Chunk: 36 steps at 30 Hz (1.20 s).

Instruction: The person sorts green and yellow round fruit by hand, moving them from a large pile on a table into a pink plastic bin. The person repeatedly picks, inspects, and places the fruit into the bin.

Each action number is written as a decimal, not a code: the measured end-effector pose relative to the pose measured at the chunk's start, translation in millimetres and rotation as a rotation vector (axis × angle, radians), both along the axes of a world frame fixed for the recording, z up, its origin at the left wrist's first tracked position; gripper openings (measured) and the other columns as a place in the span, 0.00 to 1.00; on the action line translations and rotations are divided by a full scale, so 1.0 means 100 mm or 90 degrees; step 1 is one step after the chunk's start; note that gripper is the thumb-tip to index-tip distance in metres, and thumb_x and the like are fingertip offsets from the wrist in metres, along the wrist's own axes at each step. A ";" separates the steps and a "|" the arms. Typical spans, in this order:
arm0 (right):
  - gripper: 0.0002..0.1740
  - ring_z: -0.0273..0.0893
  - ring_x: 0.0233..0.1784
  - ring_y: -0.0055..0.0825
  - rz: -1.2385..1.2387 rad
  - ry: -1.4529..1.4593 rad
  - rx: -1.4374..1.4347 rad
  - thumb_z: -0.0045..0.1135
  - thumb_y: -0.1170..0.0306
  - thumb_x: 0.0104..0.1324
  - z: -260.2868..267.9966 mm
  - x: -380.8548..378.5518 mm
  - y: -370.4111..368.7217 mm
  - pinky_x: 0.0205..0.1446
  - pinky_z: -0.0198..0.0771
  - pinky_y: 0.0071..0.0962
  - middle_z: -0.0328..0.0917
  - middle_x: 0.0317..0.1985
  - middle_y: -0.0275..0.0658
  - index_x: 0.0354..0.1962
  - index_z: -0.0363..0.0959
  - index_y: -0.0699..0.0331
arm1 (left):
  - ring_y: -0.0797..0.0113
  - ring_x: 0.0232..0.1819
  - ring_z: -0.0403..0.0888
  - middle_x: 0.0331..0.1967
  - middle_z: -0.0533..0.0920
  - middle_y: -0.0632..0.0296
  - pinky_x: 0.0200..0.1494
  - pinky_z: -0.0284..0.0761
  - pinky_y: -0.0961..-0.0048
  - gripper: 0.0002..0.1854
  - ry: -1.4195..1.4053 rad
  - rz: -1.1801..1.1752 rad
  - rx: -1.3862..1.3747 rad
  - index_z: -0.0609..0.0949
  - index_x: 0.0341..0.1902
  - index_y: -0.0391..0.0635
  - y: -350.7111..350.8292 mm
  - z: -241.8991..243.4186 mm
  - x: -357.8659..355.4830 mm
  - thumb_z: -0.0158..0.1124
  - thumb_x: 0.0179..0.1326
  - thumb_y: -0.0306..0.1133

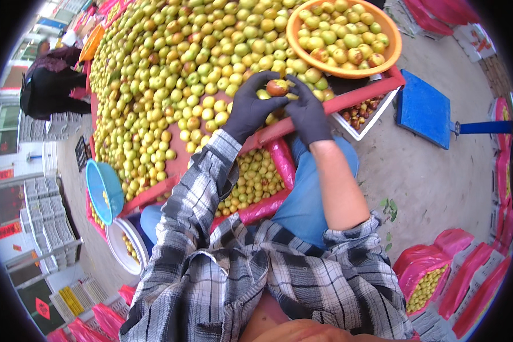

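Observation:
My left hand, in a dark glove, holds a reddish-brown jujube with a yellow patch between thumb and fingers. Close against its right side are the curled fingers of my right hand, gloved too; whether they grip anything is hard to see. Both hands are over the near red rim of a sorting table. Yellow-green jujubes, some with brown patches, are heaped across that table. Beyond my right hand, an orange basket full of jujubes rests at the table's right corner.
Below the rim, a pink-lined crate of jujubes sits between my legs. A white box under the corner holds darker fruit. A blue platform scale stands right; a blue basin and white bucket are left. Another person stands far left.

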State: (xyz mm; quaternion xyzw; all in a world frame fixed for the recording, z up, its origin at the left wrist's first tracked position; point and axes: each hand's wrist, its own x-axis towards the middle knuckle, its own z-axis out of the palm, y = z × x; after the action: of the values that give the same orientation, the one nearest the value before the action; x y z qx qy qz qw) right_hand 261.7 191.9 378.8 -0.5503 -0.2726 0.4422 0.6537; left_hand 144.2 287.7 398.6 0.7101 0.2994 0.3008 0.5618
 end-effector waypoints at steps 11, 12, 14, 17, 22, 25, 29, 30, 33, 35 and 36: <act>0.23 0.78 0.42 0.23 0.007 0.023 -0.025 0.55 0.74 0.65 0.04 0.02 0.04 0.48 0.75 0.23 0.80 0.45 0.40 0.59 0.70 0.67 | 0.65 0.43 0.83 0.40 0.85 0.55 0.49 0.76 0.70 0.25 -0.025 -0.079 0.216 0.82 0.46 0.37 0.73 0.38 1.64 0.73 0.53 0.46; 0.23 0.78 0.42 0.23 0.002 0.022 -0.022 0.54 0.74 0.65 0.02 0.02 0.05 0.48 0.75 0.23 0.80 0.45 0.40 0.58 0.71 0.66 | 0.62 0.43 0.83 0.40 0.86 0.53 0.50 0.77 0.69 0.26 -0.003 -0.034 0.213 0.83 0.48 0.38 0.78 0.33 1.82 0.72 0.53 0.46; 0.22 0.78 0.41 0.22 0.029 0.002 -0.036 0.52 0.76 0.65 0.06 -0.02 0.06 0.48 0.74 0.22 0.81 0.43 0.40 0.57 0.72 0.66 | 0.59 0.44 0.84 0.41 0.86 0.51 0.51 0.77 0.68 0.23 0.014 0.004 0.154 0.83 0.50 0.38 0.96 0.27 1.99 0.67 0.58 0.45; 0.24 0.78 0.42 0.19 0.042 -0.036 -0.042 0.58 0.73 0.66 0.07 -0.01 0.05 0.49 0.73 0.20 0.80 0.47 0.38 0.60 0.70 0.66 | 0.60 0.43 0.83 0.42 0.86 0.51 0.50 0.77 0.68 0.19 -0.015 0.021 0.105 0.82 0.50 0.39 1.07 0.17 1.90 0.61 0.63 0.40; 0.20 0.78 0.45 0.20 -0.007 -0.077 -0.053 0.59 0.69 0.68 -0.07 0.06 0.06 0.52 0.73 0.22 0.81 0.47 0.37 0.56 0.74 0.65 | 0.74 0.43 0.81 0.43 0.84 0.63 0.46 0.77 0.76 0.13 -0.141 0.067 -0.044 0.82 0.51 0.41 0.82 0.22 0.77 0.58 0.66 0.27; 0.20 0.78 0.48 0.20 -0.017 -0.198 -0.082 0.60 0.68 0.67 -0.25 0.03 0.13 0.56 0.72 0.23 0.82 0.47 0.36 0.55 0.76 0.65 | 0.74 0.45 0.82 0.43 0.85 0.64 0.49 0.77 0.76 0.11 -0.073 0.255 0.111 0.84 0.50 0.41 0.89 -0.22 -0.66 0.58 0.67 0.23; 0.22 0.79 0.52 0.46 -0.120 -0.561 -0.024 0.62 0.65 0.62 -0.35 0.15 0.16 0.58 0.72 0.38 0.81 0.49 0.52 0.51 0.77 0.66 | 0.68 0.49 0.82 0.48 0.85 0.59 0.55 0.76 0.73 0.12 0.129 0.455 0.215 0.83 0.51 0.39 0.62 -0.60 -2.41 0.58 0.68 0.27; 0.23 0.78 0.53 0.47 -0.083 -0.598 -0.026 0.63 0.64 0.61 -0.37 0.13 0.17 0.59 0.71 0.39 0.80 0.49 0.52 0.52 0.76 0.66 | 0.67 0.50 0.82 0.49 0.84 0.57 0.56 0.75 0.72 0.12 0.168 0.485 0.231 0.82 0.52 0.39 0.52 -0.67 -2.77 0.58 0.68 0.28; 0.33 0.70 0.60 0.55 0.006 -0.870 -0.048 0.65 0.53 0.59 -0.62 -0.02 0.24 0.61 0.70 0.45 0.72 0.60 0.51 0.60 0.71 0.58 | 0.63 0.54 0.80 0.52 0.83 0.53 0.59 0.74 0.69 0.17 0.184 0.526 0.158 0.79 0.58 0.39 0.29 -1.02 -3.37 0.58 0.68 0.30; 0.38 0.62 0.65 0.60 0.115 -0.989 -0.210 0.61 0.44 0.59 -0.49 -0.36 0.29 0.62 0.69 0.51 0.60 0.70 0.44 0.65 0.66 0.46 | 0.61 0.56 0.79 0.53 0.82 0.53 0.60 0.73 0.68 0.18 0.242 0.517 0.237 0.78 0.59 0.39 0.20 -1.30 -3.62 0.59 0.67 0.31; 0.40 0.57 0.66 0.62 0.139 -0.997 -0.287 0.57 0.36 0.58 -0.48 -0.44 0.34 0.63 0.66 0.55 0.52 0.74 0.36 0.67 0.63 0.36 | 0.61 0.58 0.78 0.54 0.81 0.53 0.61 0.71 0.68 0.19 0.221 0.500 0.229 0.78 0.59 0.41 0.18 -1.39 -3.53 0.61 0.66 0.32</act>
State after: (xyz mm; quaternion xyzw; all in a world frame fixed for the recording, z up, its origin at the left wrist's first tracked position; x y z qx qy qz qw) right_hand 217.8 226.2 330.6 -0.7879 -0.6064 0.0355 0.1015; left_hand -209.0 305.6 259.8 0.6690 0.5784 0.4145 0.2148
